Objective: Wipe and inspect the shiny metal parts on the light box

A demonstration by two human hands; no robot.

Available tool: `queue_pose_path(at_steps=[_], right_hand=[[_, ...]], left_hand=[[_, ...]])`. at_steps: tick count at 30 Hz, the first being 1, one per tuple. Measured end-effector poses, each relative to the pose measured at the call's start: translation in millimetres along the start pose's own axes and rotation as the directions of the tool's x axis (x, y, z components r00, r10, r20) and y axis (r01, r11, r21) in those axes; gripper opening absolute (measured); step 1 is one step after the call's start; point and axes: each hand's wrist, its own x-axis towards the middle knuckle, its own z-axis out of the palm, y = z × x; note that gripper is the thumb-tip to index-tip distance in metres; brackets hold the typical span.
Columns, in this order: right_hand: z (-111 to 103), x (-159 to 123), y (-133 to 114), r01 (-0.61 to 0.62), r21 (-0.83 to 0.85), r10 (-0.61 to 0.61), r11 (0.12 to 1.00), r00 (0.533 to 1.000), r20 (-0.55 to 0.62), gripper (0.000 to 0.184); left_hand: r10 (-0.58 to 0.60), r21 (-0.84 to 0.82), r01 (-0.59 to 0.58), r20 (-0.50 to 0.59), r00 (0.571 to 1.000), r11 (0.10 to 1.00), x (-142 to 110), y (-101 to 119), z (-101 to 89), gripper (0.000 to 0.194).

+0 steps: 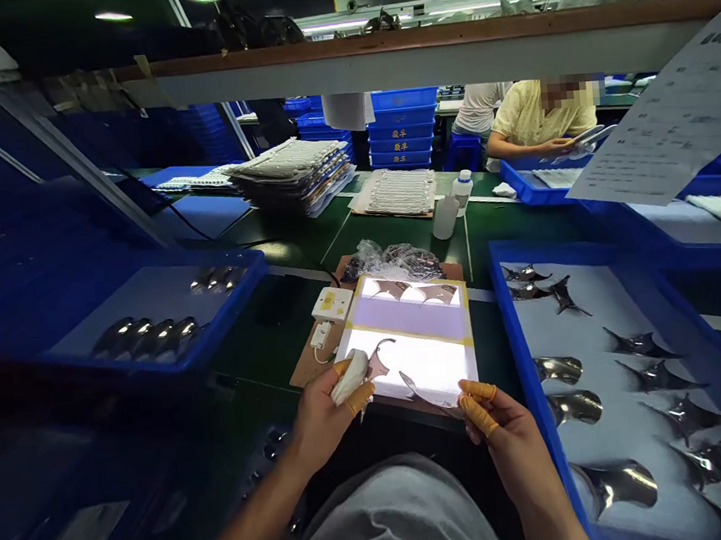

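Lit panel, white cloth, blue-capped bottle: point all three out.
Lit panel [421,358]: head view, bare glowing surface.
White cloth [351,374]: head view, middle of its bundled body.
Blue-capped bottle [463,193]: head view, upper body.

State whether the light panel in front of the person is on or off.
On: the light panel glows bright white between the left hand and the right hand.

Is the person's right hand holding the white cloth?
No, the left hand grips the white cloth, while the right hand is at the near right corner of the lit panel.
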Motion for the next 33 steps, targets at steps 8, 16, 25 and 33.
queue_pose_path(at_steps=[8,16,25,33], right_hand=[[5,5,-10,0.023,0.021,-0.023,1.0,1.0,-0.015,0.038],[17,7,-10,0.006,0.025,-0.006,1.0,1.0,0.018,0.039],[9,2,-10,0.004,0.085,0.001,0.996,0.998,-0.067,0.042],[-2,-2,-8,0.01,0.04,-0.005,0.999,0.992,-0.128,0.039]], left_hand=[[-0.054,0.004,0.054,-0.038,0.998,0.999,-14,-10,-4.7,0.054],[-0.136,-0.118,0.127,-0.068,0.988,0.985,-31,-18,-6.1,0.061],[-0.05,-0.02,0.049,-0.085,0.995,0.999,-25,-4,-4.9,0.052],[-0.031,0.006,0.031,-0.086,0.996,0.999,-31,1,-5.8,0.054]])
